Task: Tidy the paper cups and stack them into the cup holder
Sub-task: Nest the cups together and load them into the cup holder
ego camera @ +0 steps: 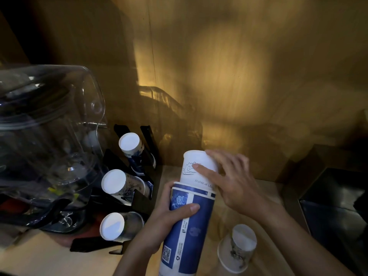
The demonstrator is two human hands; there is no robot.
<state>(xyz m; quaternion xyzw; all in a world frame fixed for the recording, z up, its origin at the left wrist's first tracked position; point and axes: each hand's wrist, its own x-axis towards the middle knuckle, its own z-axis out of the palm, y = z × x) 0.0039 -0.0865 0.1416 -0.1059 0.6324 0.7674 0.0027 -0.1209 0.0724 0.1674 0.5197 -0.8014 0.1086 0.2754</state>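
My left hand (169, 220) grips a tall stack of blue and white paper cups (189, 232), held upside down at the centre bottom. On its top sits a white cup (194, 166) with a line drawing, and my right hand (229, 176) rests its fingers on that cup's side and base. The black cup holder (139, 200) stands to the left with three slanted slots, each holding cups with white bases toward me: a far one (130, 143), a middle one (114, 183) and a near one (112, 226). An upturned cup stack (239, 248) stands on the counter at lower right.
A large clear plastic lidded container (49, 126) fills the left side beside the holder. A wooden wall (239, 76) rises behind the counter. A dark box-like object (334, 200) sits at the right edge of the light wooden counter (39, 255).
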